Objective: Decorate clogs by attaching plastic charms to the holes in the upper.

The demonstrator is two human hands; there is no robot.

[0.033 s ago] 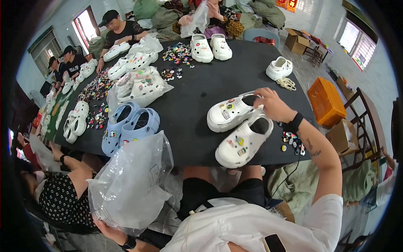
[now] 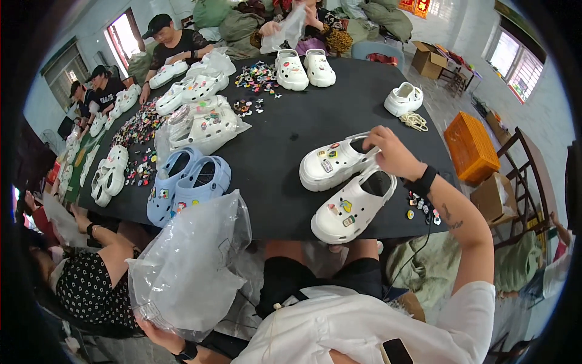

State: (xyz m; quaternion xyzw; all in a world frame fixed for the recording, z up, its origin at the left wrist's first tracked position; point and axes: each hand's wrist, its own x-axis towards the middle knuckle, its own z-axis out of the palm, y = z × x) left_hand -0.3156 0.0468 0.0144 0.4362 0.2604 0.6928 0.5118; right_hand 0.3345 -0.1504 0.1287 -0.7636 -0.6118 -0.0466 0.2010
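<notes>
Pale walls (image 2: 470,30), a bright window (image 2: 515,64) (at right) and grey floor (image 2: 435,96) surround a black table (image 2: 273,194).

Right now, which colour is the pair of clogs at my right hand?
Those clogs are white, with small multicoloured charms; the head view shows them best.

Right fingers (image 2: 373,138) — at white clogs (image 2: 350,208)

Upper body: white shirt (image 2: 327,327), right sleeve short and loose, pale cord (image 2: 277,307) at the front, black oblong (image 2: 397,351) against the cloth. Lower body: black shorts (image 2: 357,277). Right hand (image 2: 393,153) bare; wide black band (image 2: 425,177) at the wrist, dark tattoo (image 2: 450,216) on the forearm. Left hand (image 2: 159,334) bare; black wristwear (image 2: 188,350), probably a watch, partly seen
</notes>
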